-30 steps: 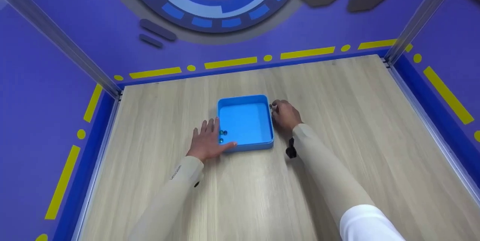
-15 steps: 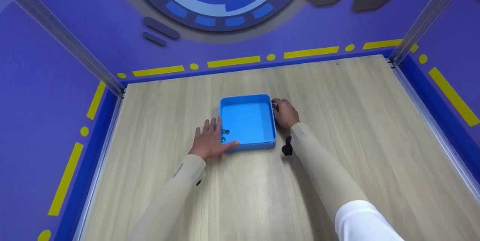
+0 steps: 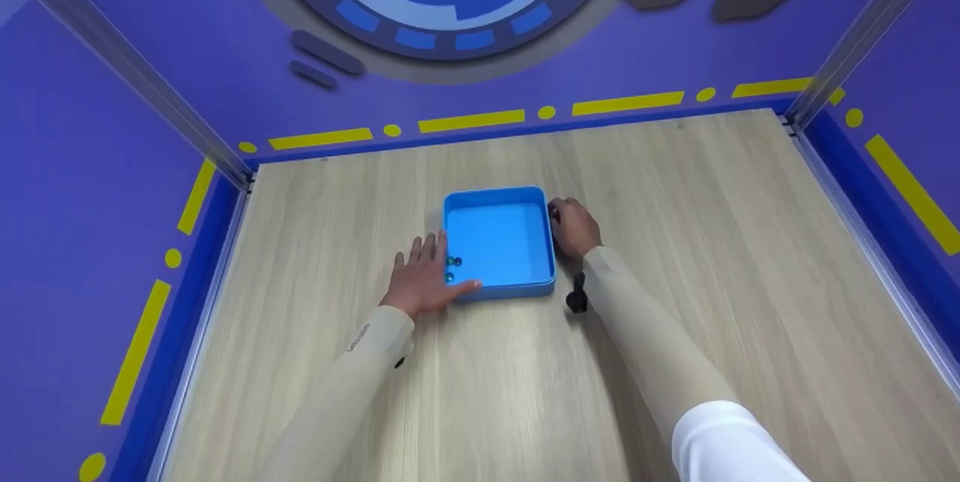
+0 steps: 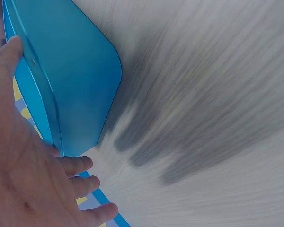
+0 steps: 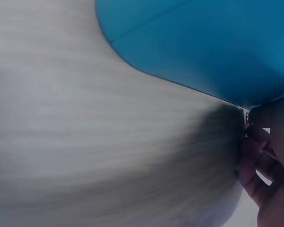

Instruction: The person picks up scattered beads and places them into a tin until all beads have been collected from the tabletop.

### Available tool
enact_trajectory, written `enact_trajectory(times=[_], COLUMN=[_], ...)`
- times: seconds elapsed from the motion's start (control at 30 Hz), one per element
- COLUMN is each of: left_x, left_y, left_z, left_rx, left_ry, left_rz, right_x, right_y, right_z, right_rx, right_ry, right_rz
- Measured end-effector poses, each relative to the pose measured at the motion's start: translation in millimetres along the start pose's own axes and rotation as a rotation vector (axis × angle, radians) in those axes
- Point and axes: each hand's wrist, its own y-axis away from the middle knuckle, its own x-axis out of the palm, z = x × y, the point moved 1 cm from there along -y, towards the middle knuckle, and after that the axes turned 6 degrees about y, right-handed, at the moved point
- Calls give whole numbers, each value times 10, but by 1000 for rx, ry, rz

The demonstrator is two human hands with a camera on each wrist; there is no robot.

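Note:
A square blue box (image 3: 499,242) with an open top stands on the table, and three small dark marbles (image 3: 451,269) lie against its left wall. My left hand (image 3: 420,283) rests at the near left corner, fingers spread along the left side and thumb over the front rim. In the left wrist view the left hand (image 4: 33,156) shows straight, spread fingers beside the box's wall (image 4: 80,71). Just outside the right wall, my right hand (image 3: 576,230) is curled low over the table. Its thumb and finger pinch a small shiny marble (image 5: 247,117), mostly hidden by the fingertips.
The wooden table (image 3: 480,384) is closed in by a purple back wall (image 3: 420,103) and side walls with yellow dashes. Metal posts (image 3: 862,31) stand at the back corners. A black object (image 3: 577,296) hangs under the right wrist.
The right fingers have closed further around the small marble beside the box, which now barely shows. The left hand and the box stay put; the head view has shifted slightly.

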Motion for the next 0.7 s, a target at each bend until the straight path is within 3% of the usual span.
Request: enact_trajectory(times=[0.7], left_x=[-7], left_y=[3], left_z=[-4], left_rx=[-2], left_ry=[10], left_rz=[10], right_x=[-4], right_y=[38], right_z=[-28], right_rx=[31], right_ry=[-32], right_rz=[13])
